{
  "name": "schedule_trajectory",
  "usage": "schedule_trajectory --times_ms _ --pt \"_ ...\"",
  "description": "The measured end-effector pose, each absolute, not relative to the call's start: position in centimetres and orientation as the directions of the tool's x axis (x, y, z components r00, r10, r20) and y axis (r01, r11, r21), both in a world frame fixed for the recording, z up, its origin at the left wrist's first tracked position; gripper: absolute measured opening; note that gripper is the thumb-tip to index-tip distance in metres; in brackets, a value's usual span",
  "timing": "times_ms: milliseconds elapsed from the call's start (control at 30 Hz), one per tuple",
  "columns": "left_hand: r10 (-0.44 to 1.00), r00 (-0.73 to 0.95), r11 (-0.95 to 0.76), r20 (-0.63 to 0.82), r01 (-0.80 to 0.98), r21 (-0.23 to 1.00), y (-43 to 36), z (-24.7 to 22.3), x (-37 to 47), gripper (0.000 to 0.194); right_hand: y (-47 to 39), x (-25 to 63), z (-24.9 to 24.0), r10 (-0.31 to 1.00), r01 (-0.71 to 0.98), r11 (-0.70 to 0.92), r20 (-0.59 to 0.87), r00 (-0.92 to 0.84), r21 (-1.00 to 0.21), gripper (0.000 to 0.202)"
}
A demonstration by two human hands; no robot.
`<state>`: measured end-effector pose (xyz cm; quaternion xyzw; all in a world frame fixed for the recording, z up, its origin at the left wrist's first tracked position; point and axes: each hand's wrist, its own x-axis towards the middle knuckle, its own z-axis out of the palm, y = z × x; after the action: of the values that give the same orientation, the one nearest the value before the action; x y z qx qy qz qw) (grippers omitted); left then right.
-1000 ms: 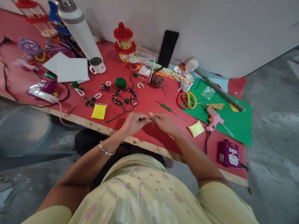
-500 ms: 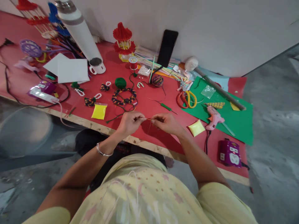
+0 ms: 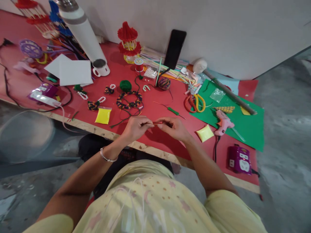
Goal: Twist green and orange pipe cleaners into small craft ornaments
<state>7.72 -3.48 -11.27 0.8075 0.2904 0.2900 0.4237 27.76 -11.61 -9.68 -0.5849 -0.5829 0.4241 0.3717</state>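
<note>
Above the front of the red tabletop (image 3: 150,139), my left hand (image 3: 137,128) and my right hand (image 3: 174,128) face each other, fingertips pinched. A short stretch of reddish thread (image 3: 157,123) spans the small gap between them; each hand grips one side of it. Just beyond lies a green-handled crochet hook (image 3: 173,111). A braided multicoloured yarn ring (image 3: 129,100) with loose dark green strands rests past my left hand. Farther back are a green yarn ball (image 3: 125,85), a multicoloured yarn ball (image 3: 164,83) and a spool of red thread (image 3: 139,64).
Right of my hands are scissors (image 3: 195,103), a pale yellow packet (image 3: 205,133), a pink glue gun (image 3: 224,123) and a purple power socket box (image 3: 240,160). A bright yellow packet (image 3: 103,115) lies left. Behind stand a cup (image 3: 101,68), a white flask (image 3: 81,32) and a phone (image 3: 175,48).
My fingertips have shifted slightly, and the gap between my hands is a little wider, showing more thread. A thin strand hanging below earlier is no longer discernible. Objects on the table stay put.
</note>
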Motion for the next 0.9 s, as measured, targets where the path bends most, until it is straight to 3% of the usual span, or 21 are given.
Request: schedule_trajectory --times_ms 633,900 --pt "0.648 0.732 -0.496 0.21 0.196 0.846 -4.0 -10.3 8.0 0.013 -11.6 27.7 -10.2 0.998 0.39 -0.055 -0.059 0.003 -0.919 0.029" --pt "0.753 0.649 -0.315 0.103 0.218 0.924 -4.2 -11.5 8.4 0.014 -11.9 27.6 -9.7 1.0 0.367 -0.03 -0.031 0.005 -0.93 0.028"
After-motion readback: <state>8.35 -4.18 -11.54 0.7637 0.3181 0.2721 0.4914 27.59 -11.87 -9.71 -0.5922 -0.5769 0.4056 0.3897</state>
